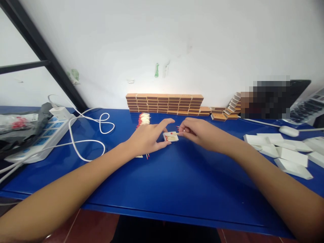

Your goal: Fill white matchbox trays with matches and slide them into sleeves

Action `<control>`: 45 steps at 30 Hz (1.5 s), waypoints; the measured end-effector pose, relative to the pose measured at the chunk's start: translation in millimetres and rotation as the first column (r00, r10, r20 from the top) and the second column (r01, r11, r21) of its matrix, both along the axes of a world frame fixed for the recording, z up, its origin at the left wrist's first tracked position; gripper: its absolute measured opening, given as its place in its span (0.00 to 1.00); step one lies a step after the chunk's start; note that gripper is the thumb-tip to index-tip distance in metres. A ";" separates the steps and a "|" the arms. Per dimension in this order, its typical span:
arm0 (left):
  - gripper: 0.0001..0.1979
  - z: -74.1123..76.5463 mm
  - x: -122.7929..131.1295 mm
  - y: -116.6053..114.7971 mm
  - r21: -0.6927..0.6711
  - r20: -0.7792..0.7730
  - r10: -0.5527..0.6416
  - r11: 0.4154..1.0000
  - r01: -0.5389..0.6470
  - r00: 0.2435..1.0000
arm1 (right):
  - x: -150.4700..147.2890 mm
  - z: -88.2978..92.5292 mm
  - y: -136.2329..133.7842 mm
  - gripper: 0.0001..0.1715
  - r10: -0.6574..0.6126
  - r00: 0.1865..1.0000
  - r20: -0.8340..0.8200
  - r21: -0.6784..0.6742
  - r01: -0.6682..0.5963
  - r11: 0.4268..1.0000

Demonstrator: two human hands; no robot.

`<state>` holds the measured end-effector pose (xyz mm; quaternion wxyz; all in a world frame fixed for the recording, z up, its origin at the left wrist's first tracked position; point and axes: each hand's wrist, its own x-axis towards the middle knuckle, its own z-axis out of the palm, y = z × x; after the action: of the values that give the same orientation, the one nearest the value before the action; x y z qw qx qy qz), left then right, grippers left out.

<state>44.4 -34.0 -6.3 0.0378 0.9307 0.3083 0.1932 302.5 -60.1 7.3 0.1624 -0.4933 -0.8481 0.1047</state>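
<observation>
A small white matchbox tray with several red-tipped matches in it lies on the blue table between my hands. My left hand steadies it, thumb at the near edge and a bent finger at the far edge, with the index finger raised. Right beside the tray, my right hand is closed in a pinch on a few matches, whose red heads stick out to the left. A heap of loose matches lies behind my left hand, partly hidden by it; a few match ends show below the wrist.
Brown matchboxes are stacked in rows along the wall, with more boxes to their right. White empty trays lie scattered at the right. At the left are a power strip, a looped white cable and a dark plastic bag.
</observation>
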 end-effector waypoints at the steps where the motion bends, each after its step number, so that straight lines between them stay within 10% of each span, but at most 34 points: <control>1: 0.35 0.3 0.2 -0.5 -0.006 -0.003 0.002 1.000 -0.002 1.000 | -2.9 -0.8 -1.4 0.09 0.010 1.000 0.002 0.011 -0.010 1.000; 18: 0.36 2.2 0.0 -0.9 0.009 0.002 0.002 1.000 -0.002 1.000 | 4.8 3.0 2.0 0.09 -0.058 0.997 0.053 0.166 0.048 0.985; 45: 0.35 3.4 -0.2 -1.5 0.021 -0.016 0.006 1.000 -0.005 1.000 | 19.8 -7.3 16.6 0.12 -0.093 0.992 0.090 -0.060 0.098 0.993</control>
<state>44.1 -35.5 -2.9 0.0250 0.9317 0.3092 0.1892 322.2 -43.5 0.0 0.1140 -0.5424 -0.8261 0.1025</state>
